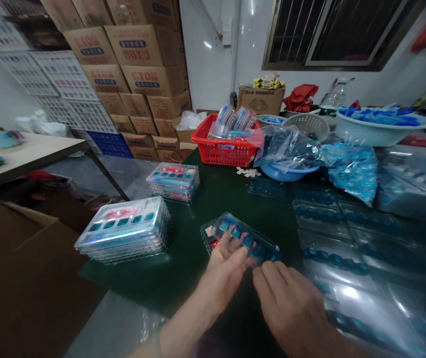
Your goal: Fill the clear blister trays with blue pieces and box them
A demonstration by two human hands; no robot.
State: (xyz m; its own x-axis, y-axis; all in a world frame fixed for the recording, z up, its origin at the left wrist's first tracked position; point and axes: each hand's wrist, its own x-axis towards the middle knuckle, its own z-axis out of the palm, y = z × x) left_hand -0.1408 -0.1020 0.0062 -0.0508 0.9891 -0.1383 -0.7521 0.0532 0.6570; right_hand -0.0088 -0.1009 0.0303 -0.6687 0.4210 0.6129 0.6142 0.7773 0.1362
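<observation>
Lying across one clear plastic blister tray [240, 237] near the middle of the dark green surface [168, 283]: the left hand [227, 268], fingers loosely spread and slightly curved over the tray's teal pockets, a firm grip impossible to tell from this view. Hovering just beside the tray's near edge: the right hand [287, 303], half open, fingers curled downward, nothing in its hold, any contact with the tray hidden.

Sitting to the left of both hands, well apart from them: two stacks of clear trays, the nearer stack [123, 229] and the farther stack [173, 181], the number of trays in each too hard to count. Five teal pockets showing along the top tray of the nearer stack. Spreading over the right side of the surface: several clear sheets with rows of blue pieces [332, 258].

Farther back: one red plastic basket [223, 151] packed with clear packs, one blue bowl [289, 174] beneath one clear bag [287, 149], one bulging bag of blue pieces [352, 171], and one white basin [380, 132] heaped with blue items. Beyond the surface: many stacked cardboard cartons [134, 74] and one barred window [332, 35]. Off to the far left: a second, pale wooden surface [22, 154].
</observation>
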